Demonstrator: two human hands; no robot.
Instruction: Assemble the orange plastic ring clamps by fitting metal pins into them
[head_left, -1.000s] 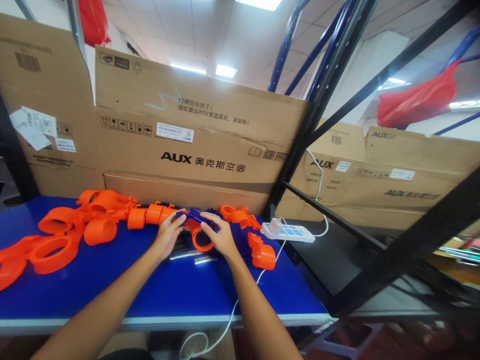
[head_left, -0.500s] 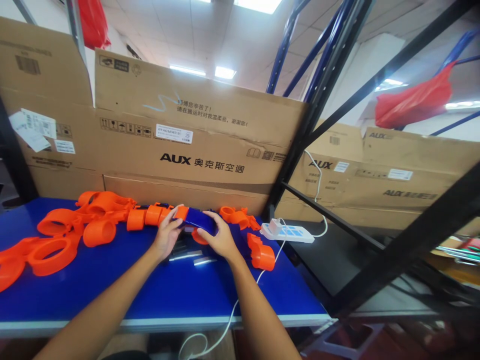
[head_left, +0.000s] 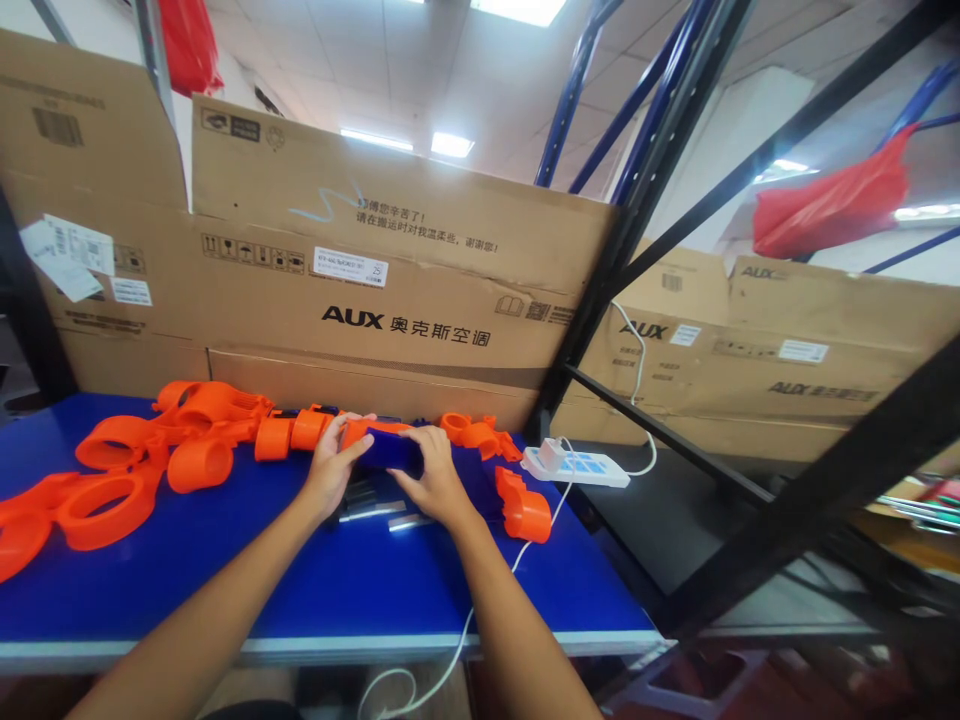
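Two hands hold a blue-and-orange piece (head_left: 388, 450) over the blue surface (head_left: 360, 590): the left hand (head_left: 331, 468) has fingers closed on its nine-o'clock end, the right hand (head_left: 438, 478) has fingers partly curled around its three-o'clock end. Metal strips (head_left: 375, 511) lie at six o'clock.

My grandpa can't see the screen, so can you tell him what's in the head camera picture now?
A person's left hand and right hand hold a blue-and-orange piece over a blue table. Orange parts lie on both sides, with cardboard behind and a white power strip to the right.
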